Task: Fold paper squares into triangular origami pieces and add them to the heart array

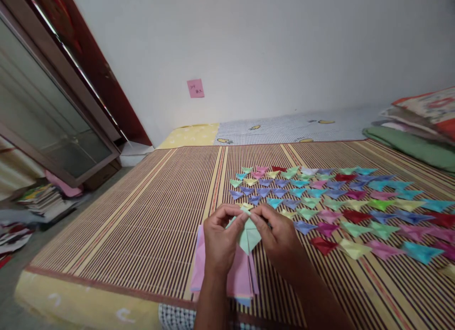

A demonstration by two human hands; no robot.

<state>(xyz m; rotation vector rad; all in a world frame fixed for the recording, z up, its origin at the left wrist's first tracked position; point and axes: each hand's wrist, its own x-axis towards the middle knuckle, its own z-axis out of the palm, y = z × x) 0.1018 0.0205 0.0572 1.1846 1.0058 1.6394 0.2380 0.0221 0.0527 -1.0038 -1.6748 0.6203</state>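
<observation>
The person's left hand (pixel 221 237) and right hand (pixel 279 231) are both bare, with rounded knuckles just behind the fingers (pixel 225 209) and a thumb (pixel 239 223) showing beside them on each. Behind the fingers each hand tapers to a bare wrist, then a bare forearm: the left forearm (pixel 213 301) fairly straight-edged, the right forearm (pixel 316 292) broader farther from the fingers. The fingernails are too small to make out.

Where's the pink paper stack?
In the head view, the pink paper stack lies at bottom centre on the brown striped mat, partly hidden by the left hand.
</observation>
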